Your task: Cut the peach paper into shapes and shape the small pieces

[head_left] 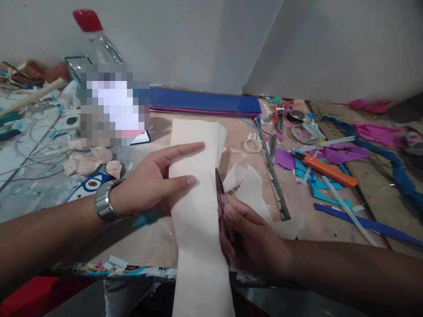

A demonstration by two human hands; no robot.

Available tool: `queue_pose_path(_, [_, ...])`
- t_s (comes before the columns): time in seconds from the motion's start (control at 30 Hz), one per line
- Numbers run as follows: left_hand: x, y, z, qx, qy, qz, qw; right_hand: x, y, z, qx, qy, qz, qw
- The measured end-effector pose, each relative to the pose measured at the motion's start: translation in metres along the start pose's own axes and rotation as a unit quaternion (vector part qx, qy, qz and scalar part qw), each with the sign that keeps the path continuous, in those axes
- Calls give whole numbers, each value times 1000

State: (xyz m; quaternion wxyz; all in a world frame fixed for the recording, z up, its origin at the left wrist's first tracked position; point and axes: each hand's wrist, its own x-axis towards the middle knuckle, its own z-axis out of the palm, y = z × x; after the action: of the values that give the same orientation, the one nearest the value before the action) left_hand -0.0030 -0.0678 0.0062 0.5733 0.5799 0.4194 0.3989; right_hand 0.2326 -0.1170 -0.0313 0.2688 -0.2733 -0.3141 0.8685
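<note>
A long cream strip of paper (194,202) runs from the tabletop down over the table's front edge. My left hand (148,182) grips its left side, thumb and forefinger stretched out on top and the other fingers hidden. My right hand (244,224) is closed around a pair of scissors (220,187) at the strip's right edge. The blades point away from me and touch that edge, where a narrow flap stands apart. Curled cream paper offcuts (251,185) lie just right of the scissors.
Right of the strip lie a metal ruler (274,176), a tape roll (252,145), an orange cutter (325,169) and coloured scraps. Blue sheets (205,100) are stacked at the back. Leftward are crumpled paper (87,163), cables and a red-capped bottle (104,46).
</note>
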Motion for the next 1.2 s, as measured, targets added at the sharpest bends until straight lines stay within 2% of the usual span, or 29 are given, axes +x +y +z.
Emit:
queue_pose_path(0.33, [-2, 1, 1, 19, -35, 28, 999, 0, -5, 2, 1, 10, 16, 1000])
queue_pose_path(0.57, [-3, 0, 0, 18, -22, 47, 998, 1, -4, -5, -25, -20, 8, 999])
queue_pose_path(0.67, [-2, 1, 1, 37, 1, 54, 998, 0, 0, -9, -26, -35, 0, 999])
queue_pose_path(0.9, [1, -7, 1, -20, 123, 35, 992, -1, -3, -4, -23, -38, 53, 998])
queue_pose_path(1.03, [-1, -4, 3, -34, 93, 10, 995, -3, -7, -1, -12, -30, 87, 996])
queue_pose_path(1.2, [-4, 2, 5, -54, 43, -3, 998, -5, -6, -2, -3, -25, 74, 997])
